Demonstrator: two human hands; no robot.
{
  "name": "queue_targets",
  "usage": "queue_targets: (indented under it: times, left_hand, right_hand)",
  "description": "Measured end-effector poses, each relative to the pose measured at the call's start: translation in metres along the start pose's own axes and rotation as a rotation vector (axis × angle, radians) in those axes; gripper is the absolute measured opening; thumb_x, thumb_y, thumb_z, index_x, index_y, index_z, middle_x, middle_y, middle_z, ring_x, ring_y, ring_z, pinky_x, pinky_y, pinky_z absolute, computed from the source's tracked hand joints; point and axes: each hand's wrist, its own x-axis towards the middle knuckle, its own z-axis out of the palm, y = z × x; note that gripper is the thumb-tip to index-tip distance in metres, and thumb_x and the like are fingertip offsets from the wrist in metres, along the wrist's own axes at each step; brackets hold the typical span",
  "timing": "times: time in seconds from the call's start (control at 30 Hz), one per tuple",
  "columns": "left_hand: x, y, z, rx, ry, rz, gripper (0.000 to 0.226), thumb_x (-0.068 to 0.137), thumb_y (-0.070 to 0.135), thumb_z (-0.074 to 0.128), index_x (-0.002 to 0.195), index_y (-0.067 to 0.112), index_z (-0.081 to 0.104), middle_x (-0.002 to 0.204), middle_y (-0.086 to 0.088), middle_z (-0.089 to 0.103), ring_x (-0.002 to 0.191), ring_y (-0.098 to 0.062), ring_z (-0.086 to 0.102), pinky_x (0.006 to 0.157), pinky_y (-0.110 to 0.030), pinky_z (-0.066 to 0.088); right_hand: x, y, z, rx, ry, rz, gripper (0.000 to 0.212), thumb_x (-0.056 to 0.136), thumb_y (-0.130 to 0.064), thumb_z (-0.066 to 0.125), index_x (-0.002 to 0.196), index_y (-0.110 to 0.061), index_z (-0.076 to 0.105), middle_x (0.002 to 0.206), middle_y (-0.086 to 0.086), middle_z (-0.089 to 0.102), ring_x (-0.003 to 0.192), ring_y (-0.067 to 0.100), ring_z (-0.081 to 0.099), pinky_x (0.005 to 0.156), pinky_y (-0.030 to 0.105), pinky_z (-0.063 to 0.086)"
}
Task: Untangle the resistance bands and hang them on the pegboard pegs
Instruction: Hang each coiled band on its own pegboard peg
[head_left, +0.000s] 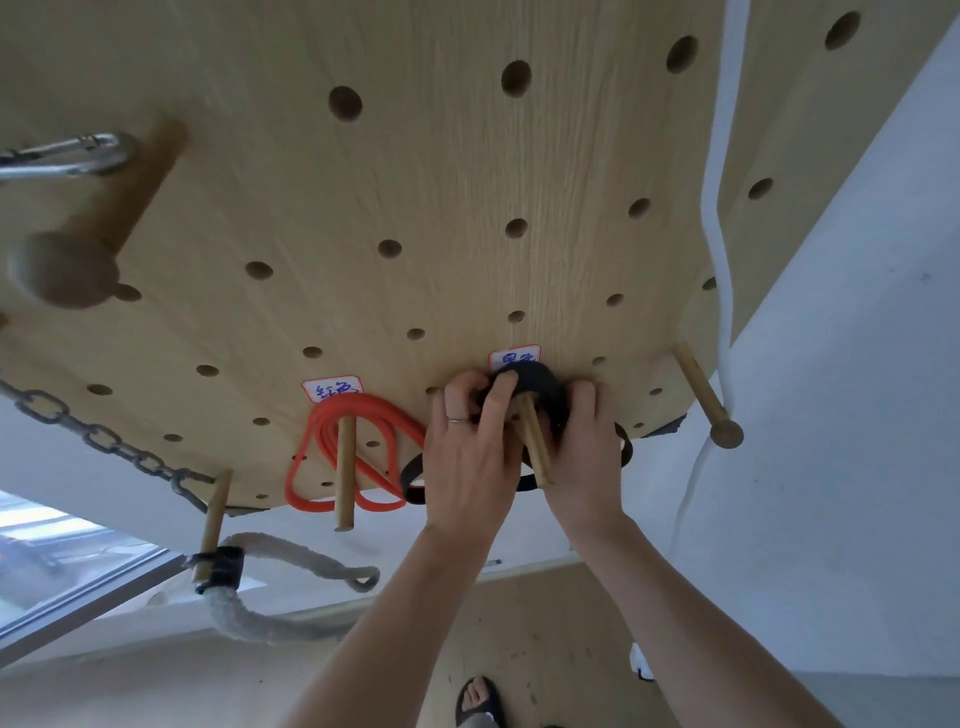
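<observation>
Black resistance band (545, 387) looped over a wooden peg (535, 441) on the pegboard (441, 182), gripped by both hands: left hand (467, 452) pinching its top, right hand (587, 447) curled on its right side. Red band (363, 421) hangs coiled on the neighbouring peg (344, 467) to the left.

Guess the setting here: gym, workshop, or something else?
Likely a home gym or fitness storage corner: a wooden pegboard holds a red resistance band, a black band, a chain and a thick rope.
</observation>
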Motion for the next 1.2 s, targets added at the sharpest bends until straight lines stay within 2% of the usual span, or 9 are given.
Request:
queue_targets:
  times: [0.13, 0.27, 0.57, 0.67, 0.73, 0.87, 0.97, 1.07, 1.2]
  left_hand:
    - [-0.012, 0.011, 0.003, -0.146, -0.067, -0.329, 0.062, 0.082, 0.013, 0.078, 0.128, 0.025, 0.039, 0.118, 0.0, 0.042, 0.083, -0.032, 0.061, 0.056, -0.041, 0.053]
    - [-0.028, 0.015, 0.009, -0.264, -0.159, -0.661, 0.036, 0.09, 0.027, 0.065, 0.1, 0.03, 0.031, 0.102, 0.004, 0.052, 0.09, -0.028, 0.06, 0.064, -0.044, 0.05]
    - [-0.027, 0.04, 0.027, -0.271, -0.181, -0.805, 0.021, 0.094, 0.023, 0.058, 0.099, 0.022, 0.037, 0.106, -0.004, 0.054, 0.082, -0.026, 0.056, 0.058, -0.035, 0.046]
    - [-0.025, 0.053, 0.035, -0.398, -0.148, -0.902, 0.015, 0.096, 0.02, 0.056, 0.1, 0.015, 0.042, 0.101, -0.006, 0.056, 0.077, -0.018, 0.056, 0.059, -0.016, 0.039]
    - [-0.024, 0.06, 0.041, -0.579, -0.111, -0.957, 0.016, 0.096, 0.023, 0.058, 0.103, 0.019, 0.044, 0.1, -0.007, 0.06, 0.075, -0.014, 0.06, 0.065, -0.018, 0.046]
    - [-0.026, 0.067, 0.044, -0.634, -0.062, -0.965, 0.026, 0.089, 0.042, 0.058, 0.109, 0.037, 0.042, 0.107, -0.003, 0.063, 0.084, -0.017, 0.067, 0.069, -0.038, 0.058]
    - [-0.027, 0.057, 0.038, -0.359, -0.083, -0.852, 0.024, 0.092, 0.029, 0.063, 0.099, 0.028, 0.039, 0.091, 0.002, 0.056, 0.076, -0.022, 0.059, 0.062, -0.038, 0.051]
    - [-0.029, 0.039, 0.028, -0.04, -0.108, -0.709, 0.025, 0.086, 0.02, 0.065, 0.101, 0.019, 0.045, 0.105, -0.006, 0.052, 0.087, -0.031, 0.055, 0.075, -0.047, 0.052]
    - [-0.024, 0.039, 0.008, 0.097, -0.047, -0.625, 0.033, 0.089, 0.035, 0.046, 0.106, 0.006, 0.051, 0.111, -0.015, 0.052, 0.098, -0.036, 0.051, 0.085, -0.044, 0.046]
  right_hand:
    - [-0.002, 0.0, -0.001, -0.008, -0.007, 0.019, 0.02, 0.092, -0.01, 0.069, 0.099, -0.004, 0.052, 0.105, 0.009, 0.051, 0.073, 0.019, 0.048, 0.055, 0.024, 0.029]
    - [-0.001, 0.003, -0.005, -0.05, -0.011, 0.021, 0.016, 0.095, -0.015, 0.064, 0.1, -0.005, 0.053, 0.106, 0.008, 0.05, 0.073, 0.021, 0.047, 0.058, 0.029, 0.033]
    - [0.002, 0.002, -0.012, -0.028, -0.089, 0.011, 0.015, 0.098, -0.019, 0.062, 0.099, -0.007, 0.052, 0.107, 0.007, 0.053, 0.077, 0.02, 0.052, 0.063, 0.024, 0.037]
    - [0.005, 0.002, -0.019, 0.006, -0.133, 0.003, 0.012, 0.099, -0.017, 0.06, 0.099, -0.008, 0.052, 0.108, 0.005, 0.052, 0.076, 0.015, 0.051, 0.063, 0.021, 0.038]
    - [0.007, 0.001, -0.023, 0.025, -0.146, -0.001, 0.009, 0.098, -0.015, 0.059, 0.098, -0.01, 0.051, 0.106, 0.004, 0.051, 0.075, 0.012, 0.049, 0.064, 0.018, 0.039]
    - [0.009, 0.004, -0.026, 0.049, -0.163, -0.018, 0.007, 0.098, -0.016, 0.058, 0.099, -0.011, 0.053, 0.108, 0.006, 0.052, 0.08, 0.016, 0.052, 0.072, 0.026, 0.044]
    - [0.009, 0.008, -0.026, 0.05, -0.164, -0.038, 0.008, 0.098, -0.014, 0.06, 0.099, -0.009, 0.054, 0.107, 0.007, 0.053, 0.079, 0.017, 0.052, 0.07, 0.028, 0.045]
    - [0.009, 0.011, -0.025, 0.072, -0.166, -0.045, 0.01, 0.097, -0.015, 0.061, 0.098, -0.008, 0.053, 0.106, 0.007, 0.053, 0.076, 0.02, 0.052, 0.068, 0.03, 0.045]
    - [0.008, 0.011, -0.021, 0.088, -0.156, 0.002, 0.014, 0.096, -0.018, 0.064, 0.101, -0.009, 0.054, 0.109, 0.004, 0.053, 0.075, 0.024, 0.058, 0.067, 0.025, 0.043]
